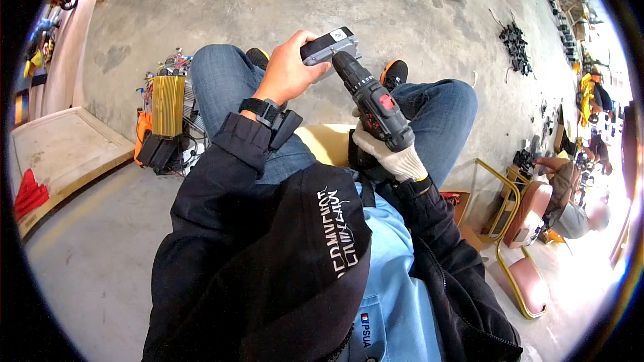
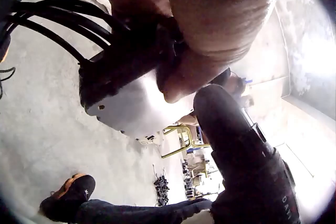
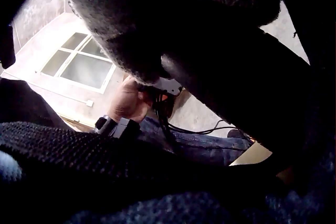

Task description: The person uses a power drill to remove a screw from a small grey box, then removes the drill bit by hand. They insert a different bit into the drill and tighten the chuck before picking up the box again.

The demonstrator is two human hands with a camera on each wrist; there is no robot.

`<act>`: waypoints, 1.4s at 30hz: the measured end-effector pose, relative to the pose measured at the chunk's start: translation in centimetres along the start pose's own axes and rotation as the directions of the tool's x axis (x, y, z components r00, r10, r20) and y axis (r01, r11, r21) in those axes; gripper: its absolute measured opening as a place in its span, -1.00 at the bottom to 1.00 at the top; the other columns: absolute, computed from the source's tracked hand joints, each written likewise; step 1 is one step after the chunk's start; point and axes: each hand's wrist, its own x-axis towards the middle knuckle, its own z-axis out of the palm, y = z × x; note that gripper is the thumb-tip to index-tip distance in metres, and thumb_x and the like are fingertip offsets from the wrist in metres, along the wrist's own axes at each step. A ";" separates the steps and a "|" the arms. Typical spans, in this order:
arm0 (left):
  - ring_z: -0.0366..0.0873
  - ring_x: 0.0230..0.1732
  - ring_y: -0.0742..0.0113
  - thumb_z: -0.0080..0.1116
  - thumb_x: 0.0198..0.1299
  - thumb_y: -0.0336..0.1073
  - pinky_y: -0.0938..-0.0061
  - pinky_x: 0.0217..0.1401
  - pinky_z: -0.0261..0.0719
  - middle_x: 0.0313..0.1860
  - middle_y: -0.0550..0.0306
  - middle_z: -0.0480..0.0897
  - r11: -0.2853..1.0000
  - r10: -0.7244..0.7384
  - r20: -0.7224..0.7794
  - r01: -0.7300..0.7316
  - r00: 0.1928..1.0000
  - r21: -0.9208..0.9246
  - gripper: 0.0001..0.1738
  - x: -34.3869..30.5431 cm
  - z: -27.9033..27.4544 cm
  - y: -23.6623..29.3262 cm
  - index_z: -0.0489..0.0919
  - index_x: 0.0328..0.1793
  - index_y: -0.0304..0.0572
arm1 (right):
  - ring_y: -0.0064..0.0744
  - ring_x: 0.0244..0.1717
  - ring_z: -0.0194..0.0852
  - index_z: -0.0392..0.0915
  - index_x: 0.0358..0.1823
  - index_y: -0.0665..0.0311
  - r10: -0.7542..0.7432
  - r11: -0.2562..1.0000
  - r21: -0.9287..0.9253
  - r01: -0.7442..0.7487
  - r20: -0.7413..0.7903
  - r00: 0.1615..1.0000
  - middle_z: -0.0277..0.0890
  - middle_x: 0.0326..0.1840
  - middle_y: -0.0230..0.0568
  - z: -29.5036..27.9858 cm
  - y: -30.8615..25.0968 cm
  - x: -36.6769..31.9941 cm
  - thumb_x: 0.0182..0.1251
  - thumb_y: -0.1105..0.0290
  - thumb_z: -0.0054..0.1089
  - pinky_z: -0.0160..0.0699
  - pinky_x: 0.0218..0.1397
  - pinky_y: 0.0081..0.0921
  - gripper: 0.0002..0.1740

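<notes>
I'm having the left hand (image 1: 290, 70) curl round the grey-black box (image 1: 329, 47) while the right hand (image 1: 389, 154) is gripping the drill (image 1: 372, 97); a slack left grip, I'm judging, could let the box twist.

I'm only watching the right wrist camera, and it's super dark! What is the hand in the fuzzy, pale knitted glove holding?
Observer: The head view shows that the right hand grips a black, pistol-shaped power drill with red markings.

Operator: Wow! I see only a bit of what the bare left hand is holding. Is anything stuck on it?

Observer: Yes, in the head view a small white sticker shows on that flat, black-and-grey box.
</notes>
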 end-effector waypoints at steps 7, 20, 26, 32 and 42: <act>0.72 -0.03 0.31 0.52 0.04 -0.45 0.40 0.10 0.64 -0.05 0.00 0.77 1.000 0.002 0.017 -0.002 1.000 0.013 -0.46 0.0 -0.2 0.1 0.57 0.18 -0.25 | -0.60 -0.12 0.61 0.61 0.11 0.21 0.026 1.000 0.003 -0.026 -0.001 1.000 0.64 -0.13 -0.43 0.1 0.1 0.0 0.21 0.48 0.47 0.61 0.03 -0.52 -0.58; 0.73 -0.02 0.29 0.51 0.05 -0.45 0.39 0.11 0.65 -0.02 -0.02 0.77 0.998 -0.047 0.025 0.046 0.999 0.048 -0.47 -0.1 -0.3 0.2 0.57 0.17 -0.25 | -0.44 -0.02 0.66 0.59 0.22 0.18 0.042 0.996 0.074 -0.044 0.026 0.999 0.67 -0.03 -0.31 0.0 1.0 -0.2 0.29 0.36 0.51 0.65 0.14 -0.36 -0.52; 0.73 -0.02 0.28 0.53 0.04 -0.43 0.38 0.11 0.65 -0.02 -0.02 0.76 0.999 -0.008 0.019 0.007 1.000 0.041 -0.47 -0.1 -0.3 0.0 0.57 0.16 -0.25 | -0.43 0.00 0.64 0.59 0.23 0.18 0.006 0.998 0.055 -0.007 0.025 1.000 0.65 -0.02 -0.31 0.0 1.3 -0.1 0.30 0.39 0.50 0.63 0.16 -0.36 -0.52; 0.74 -0.02 0.26 0.51 0.04 -0.43 0.38 0.11 0.65 -0.03 -0.02 0.76 0.999 -0.018 0.012 0.018 1.000 0.028 -0.47 -0.2 -0.3 0.3 0.57 0.16 -0.25 | -0.42 0.07 0.62 0.57 0.27 0.18 -0.037 0.999 0.040 0.036 0.042 0.998 0.64 0.04 -0.28 -0.1 1.1 -0.1 0.30 0.39 0.49 0.61 0.20 -0.37 -0.49; 0.74 -0.02 0.26 0.51 0.04 -0.43 0.37 0.11 0.65 -0.03 -0.04 0.77 0.999 -0.008 0.004 0.008 1.000 0.044 -0.47 -0.1 -0.3 0.0 0.57 0.16 -0.26 | -0.54 -0.04 0.67 0.59 0.10 0.22 -0.018 1.000 -0.007 0.018 -0.004 1.000 0.70 -0.07 -0.36 0.0 1.0 0.0 0.19 0.48 0.51 0.66 0.11 -0.47 -0.57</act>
